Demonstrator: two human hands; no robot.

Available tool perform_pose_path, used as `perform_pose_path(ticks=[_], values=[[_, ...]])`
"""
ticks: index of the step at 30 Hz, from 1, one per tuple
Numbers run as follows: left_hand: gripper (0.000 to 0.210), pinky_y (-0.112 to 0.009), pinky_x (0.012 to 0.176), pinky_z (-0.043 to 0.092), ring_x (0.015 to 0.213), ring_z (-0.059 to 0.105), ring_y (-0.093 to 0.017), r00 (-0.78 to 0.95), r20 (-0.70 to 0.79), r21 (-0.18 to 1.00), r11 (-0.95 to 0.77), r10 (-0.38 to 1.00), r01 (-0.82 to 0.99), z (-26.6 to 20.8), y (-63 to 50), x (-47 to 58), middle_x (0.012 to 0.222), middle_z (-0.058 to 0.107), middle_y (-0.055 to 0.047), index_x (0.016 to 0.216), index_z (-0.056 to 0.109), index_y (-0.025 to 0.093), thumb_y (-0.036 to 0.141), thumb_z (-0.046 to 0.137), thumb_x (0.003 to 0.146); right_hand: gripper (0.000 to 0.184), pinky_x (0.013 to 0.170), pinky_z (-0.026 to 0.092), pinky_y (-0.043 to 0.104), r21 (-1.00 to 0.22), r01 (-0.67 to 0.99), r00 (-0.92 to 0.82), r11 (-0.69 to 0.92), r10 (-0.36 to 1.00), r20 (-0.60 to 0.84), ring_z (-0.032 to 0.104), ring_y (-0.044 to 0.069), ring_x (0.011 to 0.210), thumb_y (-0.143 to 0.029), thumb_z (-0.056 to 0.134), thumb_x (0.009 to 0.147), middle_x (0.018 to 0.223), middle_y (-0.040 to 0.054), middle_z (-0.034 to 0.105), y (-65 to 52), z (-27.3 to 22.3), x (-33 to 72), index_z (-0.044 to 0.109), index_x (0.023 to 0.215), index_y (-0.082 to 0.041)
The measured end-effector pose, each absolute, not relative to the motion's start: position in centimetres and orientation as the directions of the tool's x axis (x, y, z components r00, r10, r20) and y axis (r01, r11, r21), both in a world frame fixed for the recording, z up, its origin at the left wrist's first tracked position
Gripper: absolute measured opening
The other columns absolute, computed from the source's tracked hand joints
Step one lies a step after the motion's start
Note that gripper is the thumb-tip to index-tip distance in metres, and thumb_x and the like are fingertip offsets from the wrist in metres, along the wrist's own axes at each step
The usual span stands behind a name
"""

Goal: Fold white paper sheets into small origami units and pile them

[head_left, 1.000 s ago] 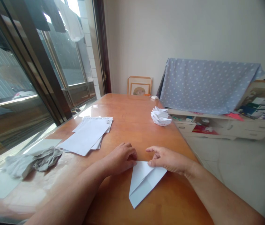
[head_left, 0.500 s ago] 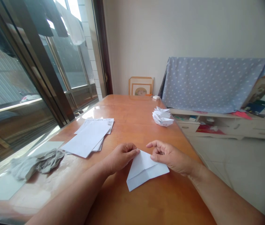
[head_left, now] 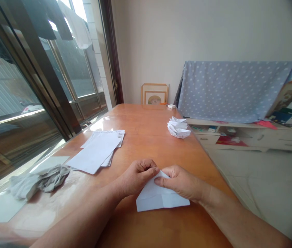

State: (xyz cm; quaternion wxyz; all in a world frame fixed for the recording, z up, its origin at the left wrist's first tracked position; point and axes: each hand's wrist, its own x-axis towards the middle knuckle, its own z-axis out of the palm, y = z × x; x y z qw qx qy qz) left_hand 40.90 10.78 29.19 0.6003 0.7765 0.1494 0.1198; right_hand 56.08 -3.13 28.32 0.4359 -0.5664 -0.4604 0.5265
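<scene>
Clamping the fingers of the left hand [head_left: 137,178] on the top corner of a folded white paper [head_left: 158,200], seemingly to steady it; gripping its upper right side with the right hand [head_left: 183,181], likely to hold the layers together. Held low over the near part of the table [head_left: 143,124]; cannot tell whether touching. Having loose sheets [head_left: 96,151] at left, probably for easy reach, and folded paper shapes [head_left: 179,128] farther ahead at right, perhaps for elbow room.

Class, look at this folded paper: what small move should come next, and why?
Perhaps slide the right hand down and turn up the bottom strip of the folded paper, since that strip extends below a crease, while the left hand pinches near the top corner.
</scene>
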Motion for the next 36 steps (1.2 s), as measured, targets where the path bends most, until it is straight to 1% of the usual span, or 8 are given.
perform_pose_path(ticks=[5,8,10,16,21,24,26,36], values=[[0.034,-0.023,0.059,0.038,0.063,0.045,-0.011,0.916,-0.042,0.988,-0.118,0.399,0.097,30.3,10.4,40.7,0.067,0.049,0.003,0.07,0.053,0.016,0.04,0.05,0.095,0.033,0.058,0.041,0.022,-0.977,-0.022,0.007,-0.211,0.977,-0.211,0.055,0.012,0.063,-0.045,0.069,0.087,0.077,0.0032,0.064,-3.1,28.4,56.2,0.071,0.092,-0.012],[0.022,-0.023,0.061,0.039,0.067,0.049,-0.011,0.917,-0.095,0.992,-0.037,0.388,0.118,30.1,10.4,40.7,0.072,0.055,0.002,0.08,0.059,0.016,0.036,0.059,0.09,0.033,0.058,0.041,0.022,-0.976,-0.027,0.009,-0.215,0.977,-0.215,0.055,0.012,0.062,-0.045,0.069,0.086,0.077,0.0034,0.064,-3.1,28.2,56.3,0.071,0.092,-0.012],[0.019,-0.023,0.061,0.039,0.069,0.05,-0.012,0.915,-0.108,0.993,-0.011,0.389,0.121,29.6,10.5,40.8,0.076,0.058,0.0,0.084,0.062,0.016,0.034,0.066,0.085,0.033,0.056,0.04,0.022,-0.976,-0.007,0.012,-0.217,0.976,-0.217,0.054,0.011,0.061,-0.045,0.07,0.086,0.075,0.003,0.063,-3.1,28.0,56.3,0.071,0.09,-0.012],[0.016,-0.024,0.057,0.036,0.062,0.047,-0.011,0.906,-0.139,0.986,0.139,0.4,0.09,29.0,10.2,41.2,0.068,0.054,0.002,0.078,0.06,0.016,0.031,0.064,0.083,0.033,0.057,0.039,0.022,-0.98,0.006,-0.018,-0.199,0.98,-0.199,0.054,0.011,0.062,-0.045,0.069,0.086,0.075,0.0026,0.063,-3.1,28.0,56.4,0.071,0.089,-0.012],[0.027,-0.024,0.059,0.037,0.064,0.046,-0.012,0.898,-0.096,0.995,0.067,0.429,0.075,29.9,10.1,41.1,0.066,0.051,0.001,0.066,0.056,0.016,0.031,0.054,0.088,0.034,0.057,0.039,0.022,-0.979,-0.011,-0.037,-0.203,0.979,-0.202,0.053,0.011,0.061,-0.046,0.07,0.085,0.074,0.0024,0.062,-3.3,28.5,56.4,0.069,0.085,-0.012],[0.015,-0.024,0.059,0.038,0.065,0.049,-0.012,0.911,-0.146,0.984,0.149,0.386,0.094,29.8,10.2,41.0,0.069,0.055,0.001,0.075,0.06,0.016,0.029,0.06,0.082,0.037,0.056,0.038,0.022,-0.979,0.005,-0.015,-0.202,0.979,-0.202,0.052,0.011,0.061,-0.049,0.07,0.085,0.074,0.002,0.061,-3.2,28.5,56.5,0.069,0.085,-0.012],[0.012,-0.024,0.058,0.038,0.064,0.051,-0.012,0.911,-0.185,0.972,0.204,0.37,0.115,29.5,10.1,41.0,0.071,0.057,0.001,0.082,0.06,0.017,0.027,0.066,0.077,0.038,0.055,0.037,0.022,-0.979,0.025,0.0,-0.2,0.98,-0.2,0.051,0.01,0.06,-0.051,0.07,0.084,0.072,0.0013,0.06,-3.1,28.4,56.5,0.069,0.084,-0.013],[0.014,-0.022,0.052,0.032,0.058,0.049,-0.01,0.887,-0.196,0.962,0.256,0.418,0.092,28.5,9.9,41.4,0.066,0.055,0.003,0.077,0.057,0.018,0.027,0.067,0.076,0.042,0.054,0.036,0.022,-0.979,0.059,0.004,-0.194,0.981,-0.194,0.049,0.01,0.058,-0.056,0.069,0.082,0.07,0.0,0.059,-3.0,28.4,56.3,0.068,0.084,-0.014]])
